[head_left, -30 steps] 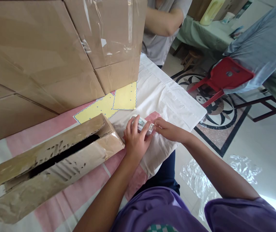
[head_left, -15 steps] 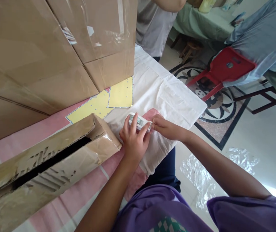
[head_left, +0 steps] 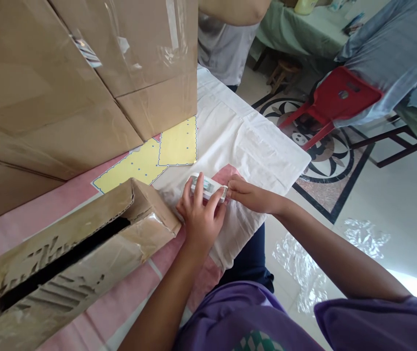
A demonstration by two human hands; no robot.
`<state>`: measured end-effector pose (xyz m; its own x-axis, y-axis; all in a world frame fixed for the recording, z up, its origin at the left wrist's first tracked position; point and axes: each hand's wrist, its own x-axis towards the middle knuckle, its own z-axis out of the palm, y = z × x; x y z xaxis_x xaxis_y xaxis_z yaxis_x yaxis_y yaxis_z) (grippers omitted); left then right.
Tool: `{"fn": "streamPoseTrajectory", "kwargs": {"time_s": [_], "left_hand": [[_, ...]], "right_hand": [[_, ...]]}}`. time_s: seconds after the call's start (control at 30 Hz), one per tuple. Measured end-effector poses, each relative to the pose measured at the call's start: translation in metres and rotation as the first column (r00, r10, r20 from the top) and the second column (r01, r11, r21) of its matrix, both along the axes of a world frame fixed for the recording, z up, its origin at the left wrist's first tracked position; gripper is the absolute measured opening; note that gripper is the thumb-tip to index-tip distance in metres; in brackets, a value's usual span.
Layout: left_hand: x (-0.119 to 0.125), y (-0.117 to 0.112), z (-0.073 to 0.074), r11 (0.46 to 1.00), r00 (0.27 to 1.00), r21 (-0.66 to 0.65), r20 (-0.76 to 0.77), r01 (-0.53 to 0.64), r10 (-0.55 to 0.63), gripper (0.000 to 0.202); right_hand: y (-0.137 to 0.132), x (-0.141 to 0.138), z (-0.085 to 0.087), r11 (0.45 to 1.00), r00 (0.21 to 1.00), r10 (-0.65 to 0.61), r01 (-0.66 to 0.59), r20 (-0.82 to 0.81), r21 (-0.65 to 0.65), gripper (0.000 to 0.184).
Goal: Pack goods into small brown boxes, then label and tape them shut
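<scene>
A small white oblong item [head_left: 207,186] with a grey-green printed top lies at the corner of the cloth-covered table [head_left: 263,151]. My left hand [head_left: 203,214] is closed over it from the near side, its fingers laid across the top and end. At the item's right end, my right hand [head_left: 247,193] is closed in a pinch. Whatever sits between those fingertips is hidden. Under both hands, a pink patch of the cloth shows.
Left of my hands lies a torn long cardboard box [head_left: 84,253] with a dark slot. Large taped cartons [head_left: 157,107] stand behind yellow cards [head_left: 179,144]. Beyond the table are a person in grey [head_left: 223,48], a red chair [head_left: 343,95] with someone seated, and clear plastic [head_left: 299,263] on the floor.
The view has shifted slightly, so the boxes and cards sit a little further left. Both hands keep nearly the same hold on the white item.
</scene>
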<state>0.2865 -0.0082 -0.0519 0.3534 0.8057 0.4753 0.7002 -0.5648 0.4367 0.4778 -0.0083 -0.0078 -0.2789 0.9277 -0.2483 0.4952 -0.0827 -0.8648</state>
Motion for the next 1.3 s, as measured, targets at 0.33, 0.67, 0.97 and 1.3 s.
{"fn": "streamPoseTrajectory", "kwargs": {"time_s": [0.33,0.67,0.97,1.3], "left_hand": [[-0.002,0.001,0.002,1.0,1.0,-0.027,0.029,0.014,-0.013,0.025],[-0.002,0.001,0.004,0.999,1.0,-0.046,0.015,0.009,-0.009,0.025],[-0.004,0.005,0.001,0.996,0.996,-0.088,0.088,0.008,0.0,0.067],[-0.003,0.006,-0.002,0.996,0.993,-0.092,0.113,-0.015,0.025,0.083]], "right_hand": [[-0.002,0.019,-0.003,0.975,0.945,-0.101,0.032,-0.31,-0.22,0.033],[-0.008,0.0,0.009,0.963,0.957,-0.228,0.193,-0.181,-0.19,0.036],[-0.01,-0.017,0.019,0.914,0.907,-0.384,0.347,-0.174,-0.208,0.026],[-0.008,-0.023,0.027,0.911,0.905,-0.389,0.35,-0.174,-0.218,0.022]]}}
